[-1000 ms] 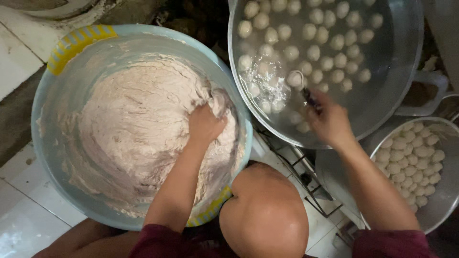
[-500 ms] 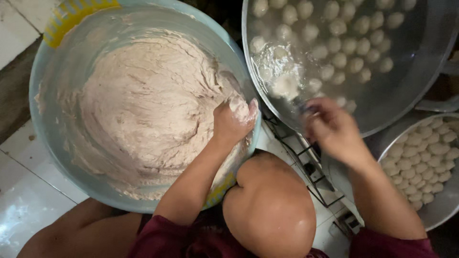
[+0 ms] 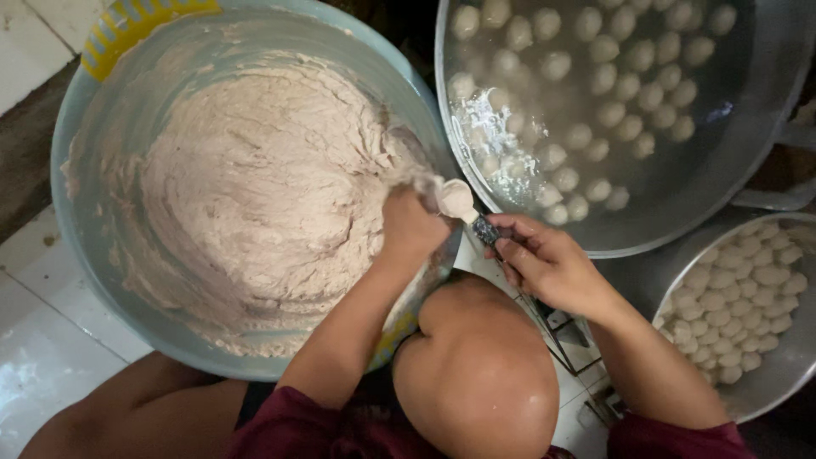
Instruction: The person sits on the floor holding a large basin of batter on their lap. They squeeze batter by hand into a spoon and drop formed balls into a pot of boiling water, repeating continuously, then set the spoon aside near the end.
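Paste ball [image 3: 456, 201] sits between fisted left hand [image 3: 411, 228] and spoon-gripping [image 3: 484, 229] right hand [image 3: 544, 263].

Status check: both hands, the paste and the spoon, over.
Left hand fisted at the basin rim, squeezing up a paste ball. Right hand holds spoon against it. Water pot alongside, path clear.
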